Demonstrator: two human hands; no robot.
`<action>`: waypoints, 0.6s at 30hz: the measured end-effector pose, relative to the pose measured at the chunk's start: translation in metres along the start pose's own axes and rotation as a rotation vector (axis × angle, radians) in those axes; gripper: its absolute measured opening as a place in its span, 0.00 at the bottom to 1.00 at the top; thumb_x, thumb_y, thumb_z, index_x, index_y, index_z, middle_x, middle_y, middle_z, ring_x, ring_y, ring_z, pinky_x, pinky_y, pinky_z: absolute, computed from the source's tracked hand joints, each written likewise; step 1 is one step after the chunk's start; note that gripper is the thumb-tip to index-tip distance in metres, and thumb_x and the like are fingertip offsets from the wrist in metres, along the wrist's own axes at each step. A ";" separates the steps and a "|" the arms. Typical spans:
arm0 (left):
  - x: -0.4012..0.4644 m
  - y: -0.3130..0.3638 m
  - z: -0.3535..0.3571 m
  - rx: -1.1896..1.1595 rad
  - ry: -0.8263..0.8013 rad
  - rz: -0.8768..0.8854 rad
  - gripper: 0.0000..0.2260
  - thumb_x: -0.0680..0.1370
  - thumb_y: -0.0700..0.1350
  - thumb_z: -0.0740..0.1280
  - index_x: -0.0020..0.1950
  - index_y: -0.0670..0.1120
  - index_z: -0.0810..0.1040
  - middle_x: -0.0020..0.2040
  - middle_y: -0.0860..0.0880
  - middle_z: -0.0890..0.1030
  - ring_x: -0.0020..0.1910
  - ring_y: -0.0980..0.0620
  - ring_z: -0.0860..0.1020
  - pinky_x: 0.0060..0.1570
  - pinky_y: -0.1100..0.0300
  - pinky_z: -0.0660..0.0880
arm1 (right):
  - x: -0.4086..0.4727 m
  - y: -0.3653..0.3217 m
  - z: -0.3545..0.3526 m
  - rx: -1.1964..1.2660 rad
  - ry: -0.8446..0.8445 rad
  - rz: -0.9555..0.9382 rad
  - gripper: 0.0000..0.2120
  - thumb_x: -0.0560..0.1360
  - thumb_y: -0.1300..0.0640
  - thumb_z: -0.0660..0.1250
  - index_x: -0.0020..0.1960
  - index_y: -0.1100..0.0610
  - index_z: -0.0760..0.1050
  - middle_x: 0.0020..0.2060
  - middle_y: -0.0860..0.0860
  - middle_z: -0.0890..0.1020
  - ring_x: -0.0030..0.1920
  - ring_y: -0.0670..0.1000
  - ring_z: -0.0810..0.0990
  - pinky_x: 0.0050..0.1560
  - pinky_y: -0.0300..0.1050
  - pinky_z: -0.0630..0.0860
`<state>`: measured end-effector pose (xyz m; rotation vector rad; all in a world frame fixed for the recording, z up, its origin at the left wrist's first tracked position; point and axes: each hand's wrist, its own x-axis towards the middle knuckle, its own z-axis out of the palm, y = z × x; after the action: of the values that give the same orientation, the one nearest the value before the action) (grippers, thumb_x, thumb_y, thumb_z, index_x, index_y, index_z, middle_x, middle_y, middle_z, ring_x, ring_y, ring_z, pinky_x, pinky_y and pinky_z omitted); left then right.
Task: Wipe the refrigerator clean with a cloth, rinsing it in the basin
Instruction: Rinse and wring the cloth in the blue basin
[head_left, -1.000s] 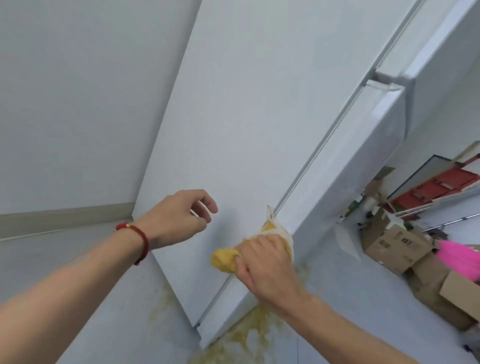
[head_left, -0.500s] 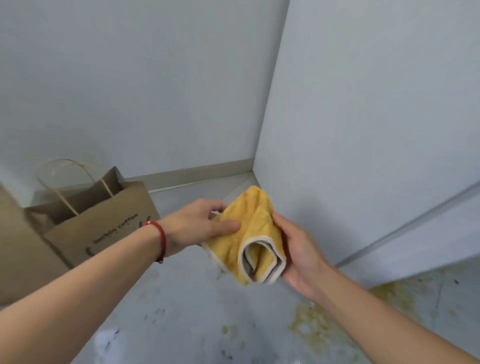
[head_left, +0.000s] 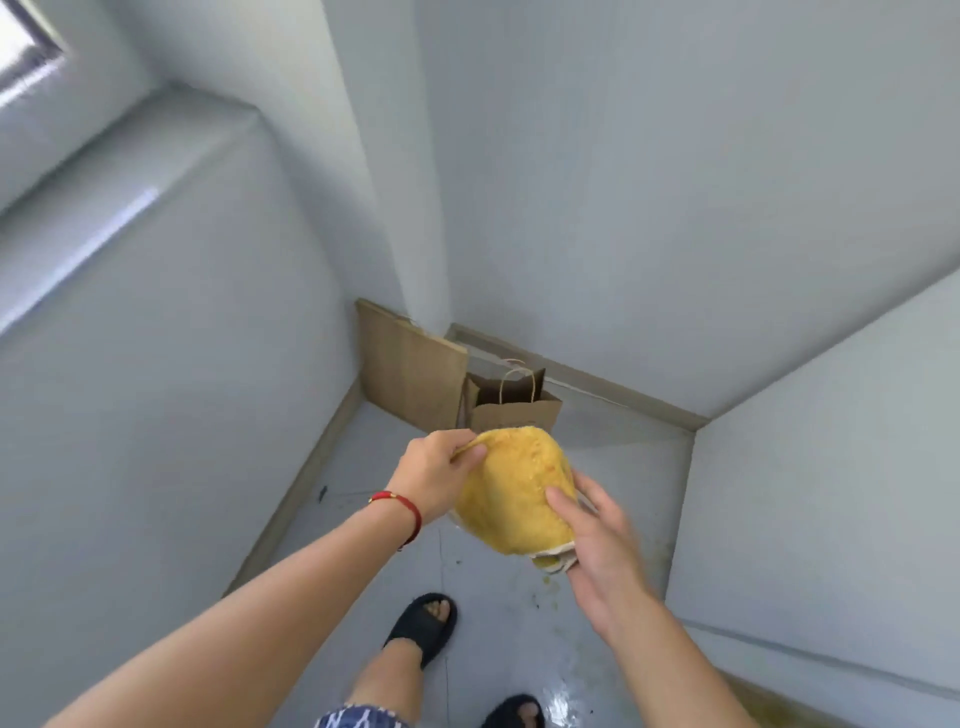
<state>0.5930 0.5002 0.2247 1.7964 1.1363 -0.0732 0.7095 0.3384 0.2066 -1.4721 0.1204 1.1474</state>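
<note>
Left hand (head_left: 434, 475) pinches the cloth's (head_left: 514, 488) edge, right hand (head_left: 597, 540) grips its hem, clear of the refrigerator (head_left: 831, 519).

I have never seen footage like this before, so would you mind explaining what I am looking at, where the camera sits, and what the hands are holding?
There is no machine here: a person wears one wide-angle camera on the head, looking forward and down, so the two bare arms reach in from the bottom. The left hand, with a red string bracelet at the wrist, pinches the top edge of a yellow cloth. The right hand holds the cloth's lower side, thumb on top. The cloth is in the air, touching nothing else. The pale panel on the right looks like the refrigerator side. On the grey floor stand a brown paper bag and flat cardboard against the corner. Yellowish stains mark the floor near the person's feet in black slippers. No basin is visible.
</note>
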 end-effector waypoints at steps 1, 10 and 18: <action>-0.023 0.004 -0.015 -0.001 0.026 -0.028 0.19 0.84 0.48 0.62 0.33 0.52 0.69 0.33 0.55 0.72 0.34 0.55 0.70 0.33 0.62 0.65 | -0.020 -0.009 0.007 -0.121 -0.031 -0.050 0.16 0.79 0.62 0.73 0.64 0.49 0.78 0.54 0.52 0.88 0.53 0.55 0.88 0.50 0.54 0.83; -0.265 -0.064 -0.072 -1.068 0.209 -0.393 0.14 0.78 0.39 0.73 0.63 0.38 0.81 0.57 0.40 0.85 0.54 0.42 0.83 0.60 0.46 0.79 | -0.119 -0.002 0.070 -0.805 -0.580 -0.138 0.10 0.84 0.57 0.64 0.61 0.52 0.83 0.53 0.47 0.87 0.56 0.51 0.85 0.55 0.48 0.83; -0.438 -0.139 0.025 -1.190 0.779 -0.761 0.18 0.75 0.32 0.74 0.61 0.43 0.75 0.56 0.38 0.83 0.50 0.41 0.84 0.45 0.49 0.83 | -0.182 0.074 0.118 -1.477 -1.011 -0.457 0.20 0.79 0.61 0.71 0.68 0.52 0.71 0.52 0.50 0.79 0.52 0.51 0.78 0.49 0.43 0.72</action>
<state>0.2575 0.2051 0.3341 0.2442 1.7943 0.7548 0.5029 0.3168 0.3025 -1.6669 -2.0047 1.4705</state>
